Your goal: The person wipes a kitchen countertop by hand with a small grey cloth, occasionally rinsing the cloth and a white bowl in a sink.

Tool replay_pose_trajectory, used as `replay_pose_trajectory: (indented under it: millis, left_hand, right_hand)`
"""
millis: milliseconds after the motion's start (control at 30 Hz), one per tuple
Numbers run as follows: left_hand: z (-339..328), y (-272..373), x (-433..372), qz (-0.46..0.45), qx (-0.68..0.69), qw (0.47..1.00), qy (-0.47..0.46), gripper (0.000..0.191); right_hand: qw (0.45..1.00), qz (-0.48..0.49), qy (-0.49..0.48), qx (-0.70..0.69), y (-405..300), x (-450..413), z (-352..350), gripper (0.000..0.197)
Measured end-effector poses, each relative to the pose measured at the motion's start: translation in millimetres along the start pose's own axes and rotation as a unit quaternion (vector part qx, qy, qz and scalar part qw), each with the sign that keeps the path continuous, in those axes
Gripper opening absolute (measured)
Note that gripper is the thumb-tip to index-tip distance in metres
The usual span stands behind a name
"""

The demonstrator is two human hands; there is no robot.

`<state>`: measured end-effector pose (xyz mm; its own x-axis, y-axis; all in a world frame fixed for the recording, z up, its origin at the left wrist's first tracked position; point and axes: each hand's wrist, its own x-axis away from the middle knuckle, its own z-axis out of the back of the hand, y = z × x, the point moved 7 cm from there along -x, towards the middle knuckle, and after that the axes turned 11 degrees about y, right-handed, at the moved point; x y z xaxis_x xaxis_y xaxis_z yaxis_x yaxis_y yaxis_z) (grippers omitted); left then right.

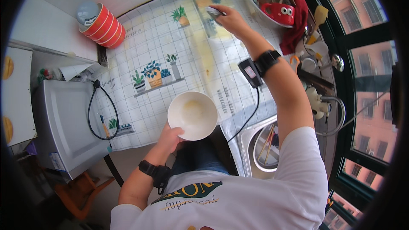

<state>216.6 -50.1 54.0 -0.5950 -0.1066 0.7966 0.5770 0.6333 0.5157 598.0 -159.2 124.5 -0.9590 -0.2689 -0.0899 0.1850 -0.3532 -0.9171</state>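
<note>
My left hand point(171, 137) grips the lower left rim of a white bowl point(195, 118), thumb over the edge. The bowl tilts towards the camera and shows a little yellowish residue or liquid inside. My right arm reaches far forward over the table covering point(156, 44), printed with a grid and potted plants. In my right hand point(227, 17) is a crumpled grey-white cloth or pad point(215, 13), partly hidden by the fingers. Yellowish smears mark the covering below that hand.
Stacked red bowls point(107, 28) lean at the back left. A basin point(266, 17) holding a red mug point(281, 13) stands back right, beside a dark red cloth point(295, 25). A sink point(247, 140) is at the right, a silver-grey appliance point(70, 118) at the left.
</note>
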Motion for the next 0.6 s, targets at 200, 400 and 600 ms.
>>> replay_pose_trajectory:
  millis: [200, 400, 600]
  left_hand:
    - [13, 0, -10, 0.013, 0.04, 0.998, 0.039, 0.065]
    - [25, -5, -14, 0.006, 0.078, 0.996, 0.054, 0.065]
    - [25, -3, -9, 0.004, 0.082, 0.995, 0.058, 0.064]
  right_hand:
    - [0.937, 0.278, 0.02, 0.213, -24, -78, -82, 0.04]
    - [0.883, 0.373, -0.028, 0.284, -11, -104, -149, 0.03]
    - [0.89, 0.318, -0.082, 0.317, 17, -130, -168, 0.028]
